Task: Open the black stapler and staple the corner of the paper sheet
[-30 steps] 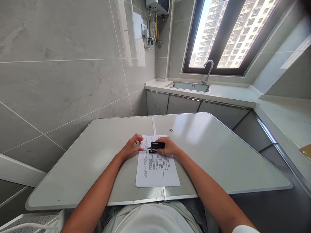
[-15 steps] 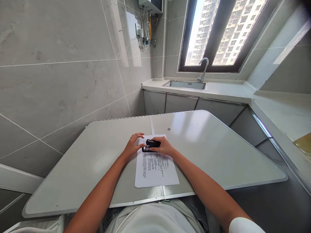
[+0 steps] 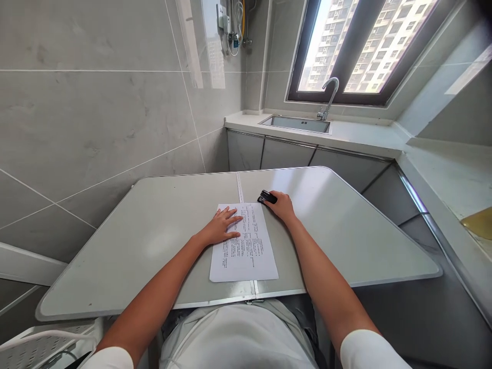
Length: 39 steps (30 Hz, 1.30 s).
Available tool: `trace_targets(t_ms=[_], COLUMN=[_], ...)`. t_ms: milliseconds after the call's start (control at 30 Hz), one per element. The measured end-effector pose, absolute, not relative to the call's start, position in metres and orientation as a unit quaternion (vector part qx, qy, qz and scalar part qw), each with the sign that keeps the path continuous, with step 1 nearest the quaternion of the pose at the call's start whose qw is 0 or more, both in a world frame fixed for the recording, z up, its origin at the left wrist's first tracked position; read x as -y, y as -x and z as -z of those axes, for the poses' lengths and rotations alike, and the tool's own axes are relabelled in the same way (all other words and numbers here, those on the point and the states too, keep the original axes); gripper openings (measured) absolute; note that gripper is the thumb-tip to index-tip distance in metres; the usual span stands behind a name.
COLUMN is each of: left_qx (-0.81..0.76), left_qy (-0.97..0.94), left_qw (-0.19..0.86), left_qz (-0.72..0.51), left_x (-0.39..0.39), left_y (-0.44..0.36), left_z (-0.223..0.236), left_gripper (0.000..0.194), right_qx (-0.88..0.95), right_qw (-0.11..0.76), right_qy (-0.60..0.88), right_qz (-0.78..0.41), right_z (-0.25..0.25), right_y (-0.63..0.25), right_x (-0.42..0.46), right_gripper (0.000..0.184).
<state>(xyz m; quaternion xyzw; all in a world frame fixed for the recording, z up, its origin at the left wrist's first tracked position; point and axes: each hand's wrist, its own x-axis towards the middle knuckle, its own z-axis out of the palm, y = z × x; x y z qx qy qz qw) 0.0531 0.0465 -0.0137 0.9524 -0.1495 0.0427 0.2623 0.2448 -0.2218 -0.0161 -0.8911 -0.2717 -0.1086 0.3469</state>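
A printed sheet of paper (image 3: 246,248) lies on the grey folding table (image 3: 338,230) in front of me. My left hand (image 3: 223,225) rests flat on the sheet's upper left part, fingers stretched out. My right hand (image 3: 282,205) is just beyond the sheet's top right corner, fingers wrapped round a small black stapler (image 3: 267,197) that sits low on the table.
A tiled wall runs along the left. Behind the table stands a counter with a steel sink (image 3: 295,123) and tap (image 3: 329,95) under a window. A white counter (image 3: 449,174) runs along the right. A white wire basket (image 3: 34,348) shows at bottom left.
My right hand has carried the stapler off the top of the sheet to the table at its upper right. My left hand has let go and flattened on the paper.
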Motion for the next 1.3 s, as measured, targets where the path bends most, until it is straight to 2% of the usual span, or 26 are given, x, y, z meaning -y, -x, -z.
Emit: trace_targets(t_ms=[367, 567, 700, 1067, 1300], left_qx=[0.085, 0.167, 0.209, 0.176, 0.177], left_qy=[-0.968, -0.962, -0.958, -0.977, -0.975], left_qw=[0.22, 0.212, 0.195, 0.109, 0.129], left_qz=[-0.082, -0.042, -0.026, -0.058, -0.045], left_x=[-0.055, -0.052, -0.05, -0.008, -0.008], left_y=[-0.051, -0.044, -0.039, -0.05, -0.049], left_z=[0.017, 0.001, -0.011, 0.001, 0.007], left_gripper=[0.057, 0.052, 0.044, 0.062, 0.068], right_qx=[0.387, 0.411, 0.392, 0.425, 0.445], right_qw=[0.361, 0.343, 0.321, 0.317, 0.299], right_qy=[0.848, 0.844, 0.862, 0.848, 0.844], right_qz=[-0.025, -0.033, -0.015, 0.019, 0.018], right_z=[0.0, -0.008, -0.012, -0.016, -0.016], right_y=[-0.238, -0.228, -0.221, -0.204, -0.2], right_x=[0.234, 0.229, 0.223, 0.207, 0.201], right_gripper=[0.026, 0.022, 0.028, 0.028, 0.026])
